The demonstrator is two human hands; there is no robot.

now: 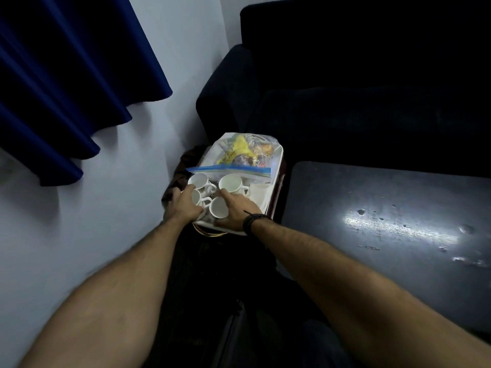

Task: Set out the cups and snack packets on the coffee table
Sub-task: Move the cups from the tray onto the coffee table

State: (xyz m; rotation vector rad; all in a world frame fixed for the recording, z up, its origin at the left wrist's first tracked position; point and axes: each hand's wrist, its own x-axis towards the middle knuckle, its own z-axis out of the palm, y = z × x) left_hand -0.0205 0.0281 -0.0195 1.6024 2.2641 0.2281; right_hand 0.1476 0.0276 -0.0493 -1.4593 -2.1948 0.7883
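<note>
We see both bare arms reaching down to a white tray (276, 166) that sits low between the pale wall (111, 181) and the dark coffee table (385, 208), in front of a dark sofa (345, 88). Four white handled cups stand close together on the near half of the tray: a far-left cup (199, 179), a far-right cup (230, 182), a near-left cup (197, 198) and a near-right cup (219, 207).

Our left hand (183, 205) wraps over the near-left cup, fingers curled on its rim and side, so we read it as closed on that cup. Our right hand (236, 211), with a dark wristband (252, 221), lies against the near-right cup with the thumb low at the tray's near edge and the index finger pointing out toward the far-right cup; we cannot tell whether it truly grips.

Behind the cups, a clear zip bag (239, 155) with a blue seal strip lies on the tray's far half, holding yellow and other coloured snack packets (239, 150). The coffee table top is bare where we see it, catching a bright glare. A blue curtain (66, 75) hangs at upper left.
</note>
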